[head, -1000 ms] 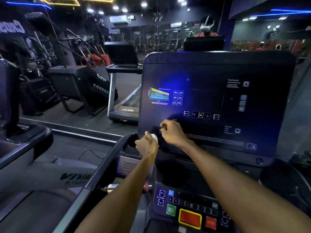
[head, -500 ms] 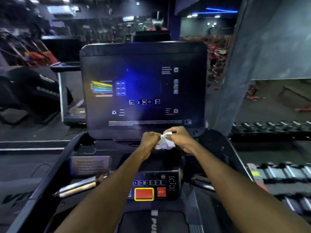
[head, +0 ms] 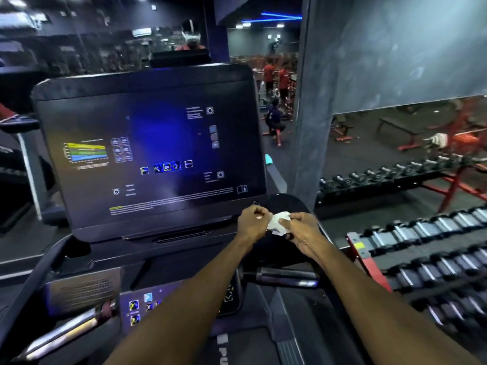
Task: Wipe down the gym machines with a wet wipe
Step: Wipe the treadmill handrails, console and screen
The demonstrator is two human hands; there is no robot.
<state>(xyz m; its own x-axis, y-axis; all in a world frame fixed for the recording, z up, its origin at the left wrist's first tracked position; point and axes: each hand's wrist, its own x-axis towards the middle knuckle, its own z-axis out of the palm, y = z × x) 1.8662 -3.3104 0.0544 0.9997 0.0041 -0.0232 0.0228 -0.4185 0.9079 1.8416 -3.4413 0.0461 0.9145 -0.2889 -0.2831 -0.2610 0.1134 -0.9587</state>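
Observation:
A crumpled white wet wipe is held between both hands over the right side of the treadmill console, just below the lower right corner of the big dark touchscreen. My left hand pinches the wipe's left end with curled fingers. My right hand pinches its right end from the other side. The screen is lit with a coloured graph and small icons. Below my forearms sits the button panel with lit keys.
A metal handlebar juts out at lower left and a black grip at right. Racks of dumbbells stand close on the right, behind a grey pillar. Distant people and red benches fill the background.
The view has swung right, so the console now sits left of centre. Both hands moved from the screen's lower left edge to its lower right corner, with the wipe now held between them.

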